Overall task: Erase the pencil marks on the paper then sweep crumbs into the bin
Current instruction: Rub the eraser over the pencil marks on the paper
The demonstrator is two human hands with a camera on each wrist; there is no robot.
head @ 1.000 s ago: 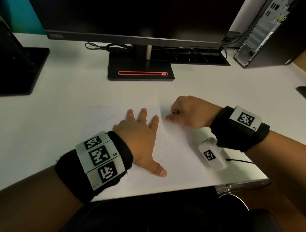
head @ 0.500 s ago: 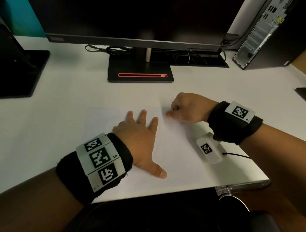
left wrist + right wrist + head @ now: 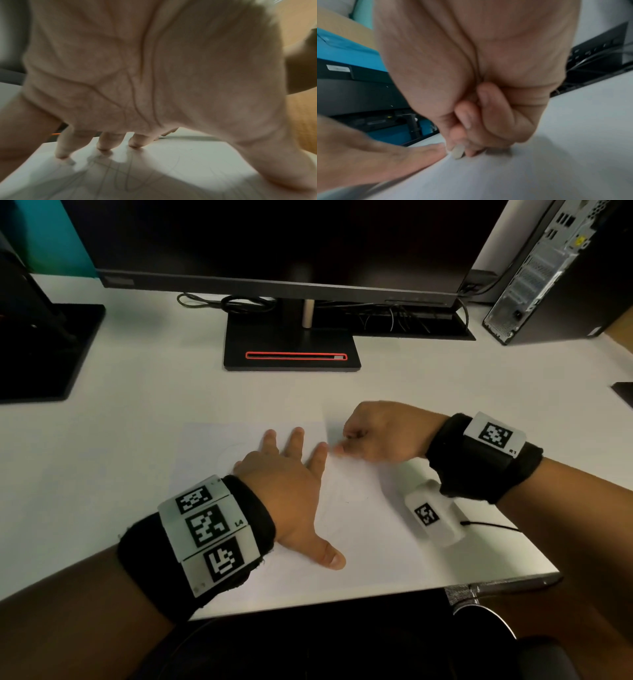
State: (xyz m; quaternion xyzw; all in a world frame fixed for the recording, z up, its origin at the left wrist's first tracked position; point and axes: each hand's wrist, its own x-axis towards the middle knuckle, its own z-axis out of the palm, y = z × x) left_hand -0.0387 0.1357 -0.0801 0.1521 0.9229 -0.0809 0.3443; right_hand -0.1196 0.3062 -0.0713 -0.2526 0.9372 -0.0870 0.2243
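In the head view we see the left hand (image 3: 291,484) at centre frame, spread flat with straight fingers and pressing down on the paper (image 3: 359,535), which lies on the white desk (image 3: 154,405) in the lower middle of the frame. The left wrist view shows its fingertips (image 3: 102,146) planted on the sheet, with faint pencil marks (image 3: 120,175) running across the lower part of that frame. The right hand (image 3: 383,433) sits just right of centre, curled into a fist beside the left index finger. In the right wrist view we see its fingers pinching a small pale eraser (image 3: 458,152), whose tip touches the paper at lower centre, next to the left hand's finger. We can make out no crumbs on the sheet, and no bin shows in any view. Across the top of the head view stand a monitor (image 3: 274,241) on its base (image 3: 291,347), with cables (image 3: 226,302) behind it, and a computer tower (image 3: 548,268) at the upper right.
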